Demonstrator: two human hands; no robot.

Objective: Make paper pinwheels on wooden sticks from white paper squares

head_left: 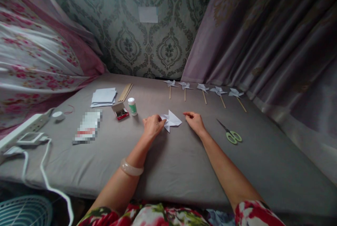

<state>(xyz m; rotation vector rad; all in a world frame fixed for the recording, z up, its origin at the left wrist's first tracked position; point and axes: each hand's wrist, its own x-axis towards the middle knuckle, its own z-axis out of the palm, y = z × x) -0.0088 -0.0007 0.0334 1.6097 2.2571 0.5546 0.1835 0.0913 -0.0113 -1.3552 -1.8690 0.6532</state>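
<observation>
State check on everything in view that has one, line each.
Scissors: closed, lying flat
Red box: lid open
Bottle: upright
Paper pinwheel: folded, pinched by left hand
Right hand: apart from it; grip unclear
Five pinwheels: on sticks, lying down
Paper sheets: stacked unevenly

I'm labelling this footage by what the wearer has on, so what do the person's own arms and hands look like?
The left hand and right hand are ungloved. A pale, milky, smooth ring-shaped bangle circles the left forearm; the right shows none. Both loose fabric sleeves, left and right, carry a red-and-white print with green touches.
</observation>
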